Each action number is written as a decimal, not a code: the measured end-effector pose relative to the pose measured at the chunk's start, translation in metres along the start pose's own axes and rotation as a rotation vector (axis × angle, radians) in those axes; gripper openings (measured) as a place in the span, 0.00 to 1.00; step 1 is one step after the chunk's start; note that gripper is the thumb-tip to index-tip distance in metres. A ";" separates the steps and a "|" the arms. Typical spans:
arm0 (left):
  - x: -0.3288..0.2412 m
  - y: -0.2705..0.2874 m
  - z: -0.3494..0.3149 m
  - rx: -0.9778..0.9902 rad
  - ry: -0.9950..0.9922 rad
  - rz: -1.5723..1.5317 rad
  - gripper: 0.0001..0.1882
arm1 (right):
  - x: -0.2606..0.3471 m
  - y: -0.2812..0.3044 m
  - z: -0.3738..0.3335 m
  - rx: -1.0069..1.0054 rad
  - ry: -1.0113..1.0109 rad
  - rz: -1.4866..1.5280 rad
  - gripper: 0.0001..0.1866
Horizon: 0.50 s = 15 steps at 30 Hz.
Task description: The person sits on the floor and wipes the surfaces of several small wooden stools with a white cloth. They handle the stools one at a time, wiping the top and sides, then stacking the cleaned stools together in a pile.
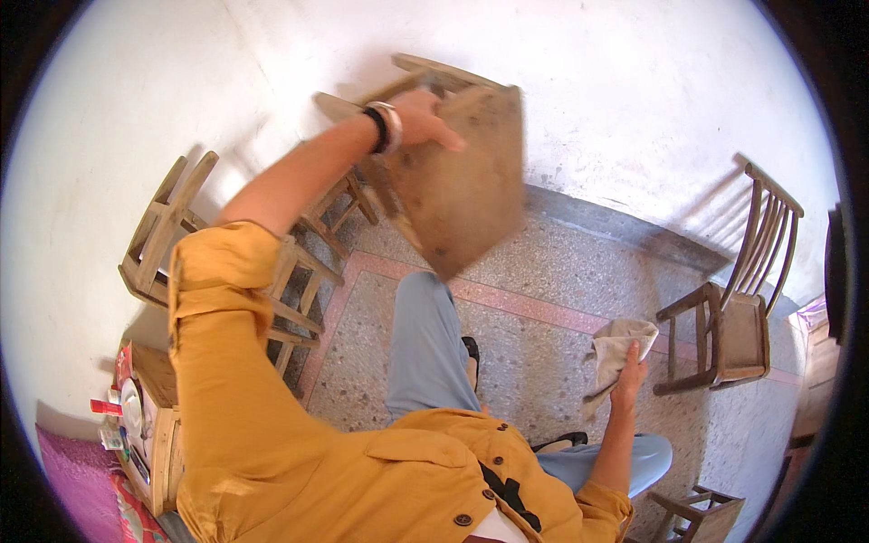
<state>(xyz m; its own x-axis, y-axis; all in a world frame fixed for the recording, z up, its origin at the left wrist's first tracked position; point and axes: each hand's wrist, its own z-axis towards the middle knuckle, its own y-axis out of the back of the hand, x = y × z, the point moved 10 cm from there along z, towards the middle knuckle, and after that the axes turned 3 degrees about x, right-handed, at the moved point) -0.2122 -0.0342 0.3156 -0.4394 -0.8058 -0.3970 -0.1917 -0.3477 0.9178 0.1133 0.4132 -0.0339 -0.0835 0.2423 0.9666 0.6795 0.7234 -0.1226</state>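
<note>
With my left arm stretched out ahead, my left hand (427, 119) grips a wooden stool (475, 185) near its upper edge. The thumb lies over the flat board, and the other fingers are partly hidden. The stool is tilted in front of the white wall, its board facing me and its legs pointing up and away to the left; its outline is slightly blurred. Low on the right, my right hand (628, 373) is closed round a crumpled beige cloth (620, 348) that hangs from the fingers.
A spindle-backed wooden chair (738, 335) stands at the right by the wall. More wooden seats stand at the left, including a stool (303, 281). Another stool (701, 514) is at the lower right. A small wooden table (166, 457) with several items stands lower left.
</note>
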 end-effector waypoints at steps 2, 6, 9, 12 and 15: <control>0.027 0.037 -0.011 -0.066 0.131 0.220 0.35 | -0.006 0.011 0.000 -0.015 -0.002 0.048 0.24; 0.102 0.095 -0.037 -0.103 0.279 0.211 0.37 | -0.027 0.025 -0.002 -0.058 -0.096 0.017 0.27; 0.177 0.130 -0.053 -0.126 0.404 0.119 0.35 | -0.045 0.039 -0.003 -0.144 -0.103 -0.042 0.28; 0.218 0.150 -0.066 -0.208 0.485 0.321 0.35 | -0.043 0.039 -0.014 -0.154 -0.121 -0.045 0.27; 0.280 0.142 -0.060 -0.214 0.561 0.372 0.34 | -0.061 0.061 -0.015 -0.155 -0.142 -0.016 0.28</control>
<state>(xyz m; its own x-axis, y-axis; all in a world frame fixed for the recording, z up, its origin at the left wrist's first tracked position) -0.3099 -0.3380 0.3345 0.0877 -0.9950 -0.0487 0.0850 -0.0412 0.9955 0.1708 0.4336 -0.0967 -0.1899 0.3282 0.9253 0.7803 0.6225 -0.0607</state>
